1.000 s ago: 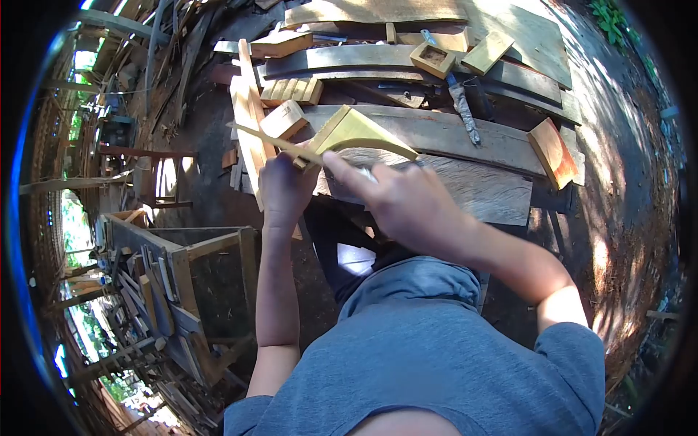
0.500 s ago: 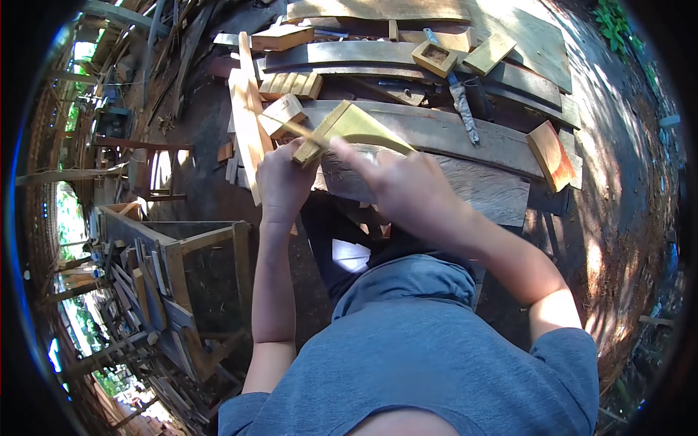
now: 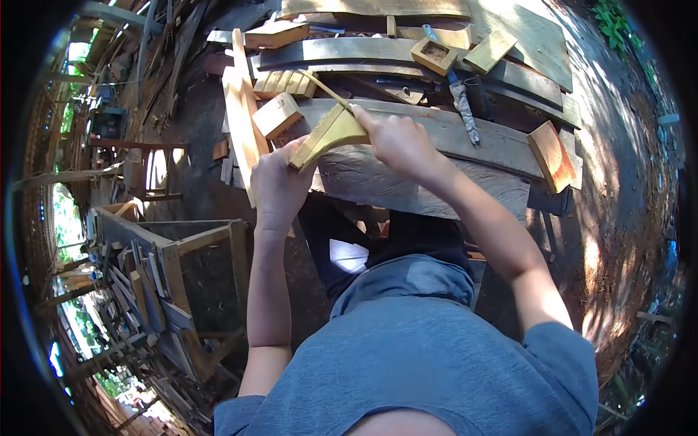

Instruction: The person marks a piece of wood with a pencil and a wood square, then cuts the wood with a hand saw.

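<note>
My left hand (image 3: 278,185) is closed around the lower end of a yellowish wooden piece (image 3: 331,138) with a curved side and a rough, notched-looking edge. It is tilted above the front of the plank bench. A thin wooden stick (image 3: 326,89) runs up and left from my right hand (image 3: 403,145), whose fingers are pinched on its near end beside the top of the wooden piece. A pale wooden block (image 3: 277,116) lies just beyond my left hand. Farther back, a grooved wooden block (image 3: 285,83) rests near the stick's far tip.
The bench planks (image 3: 436,131) spread ahead, with long strips (image 3: 243,109) at the left. A hollowed square block (image 3: 434,55), a wrapped-handle tool (image 3: 464,112) and a reddish wood block (image 3: 551,156) lie to the right. A wooden frame (image 3: 171,254) with scraps stands at lower left.
My right hand has moved slightly up, and the stick, blurred and lower before, now points up and away. The wooden piece has tilted a little, its curved side now partly behind my right hand.
</note>
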Demonstrator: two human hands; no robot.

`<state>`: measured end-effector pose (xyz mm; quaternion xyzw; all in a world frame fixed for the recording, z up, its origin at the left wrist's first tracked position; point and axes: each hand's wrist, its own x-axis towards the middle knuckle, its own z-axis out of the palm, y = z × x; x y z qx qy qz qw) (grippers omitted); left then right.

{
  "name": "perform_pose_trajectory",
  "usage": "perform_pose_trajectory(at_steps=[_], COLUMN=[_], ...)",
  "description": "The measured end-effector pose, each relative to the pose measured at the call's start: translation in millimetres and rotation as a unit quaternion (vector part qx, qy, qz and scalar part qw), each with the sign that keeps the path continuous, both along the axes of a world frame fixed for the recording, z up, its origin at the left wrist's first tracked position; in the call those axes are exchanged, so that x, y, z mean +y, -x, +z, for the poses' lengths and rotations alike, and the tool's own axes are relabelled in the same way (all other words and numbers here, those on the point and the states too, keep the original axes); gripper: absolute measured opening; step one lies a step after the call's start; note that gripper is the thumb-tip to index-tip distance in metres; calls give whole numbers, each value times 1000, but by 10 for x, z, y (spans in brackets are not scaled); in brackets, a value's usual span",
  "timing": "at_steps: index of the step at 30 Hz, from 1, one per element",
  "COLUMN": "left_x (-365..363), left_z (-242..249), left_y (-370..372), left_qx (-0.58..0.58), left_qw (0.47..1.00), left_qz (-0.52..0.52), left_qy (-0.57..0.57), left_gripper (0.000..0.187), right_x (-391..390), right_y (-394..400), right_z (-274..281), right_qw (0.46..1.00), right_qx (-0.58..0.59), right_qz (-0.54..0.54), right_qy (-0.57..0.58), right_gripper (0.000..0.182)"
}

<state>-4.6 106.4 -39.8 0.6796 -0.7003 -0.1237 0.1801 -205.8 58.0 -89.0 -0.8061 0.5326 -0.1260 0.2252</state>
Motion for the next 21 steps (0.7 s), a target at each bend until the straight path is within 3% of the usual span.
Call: perform_pose_trajectory(at_steps=[7,11,14,15,18,21], left_x=[26,-26,-34,-27,-16,-12], left_z=[-5,-11,-6,-5,20,15], left_y=[-5,-14,-30,-26,-8,5], left_qx=[-5,9,-2,3,-2,0], left_qw=[1000,1000,1000,1000,1000,1000], left_qz=[1,2,-8,-8,-11,-5], left_qy=[8,1,14,17,7,6], left_gripper=[31,31,31,31,30,29], right_x=[500,-42,-67,93,484,142], right_y=[222,27,59,126,252,83], right_z=[485,-6,5,296,556,91], right_qw=[996,999,999,997,997,999], right_qx=[-22,-28,-35,10,0,13], right_qz=[79,12,38,59,77,45], right_qy=[-20,-31,-16,-48,-31,-13], right_gripper=[57,59,60,61,61,61])
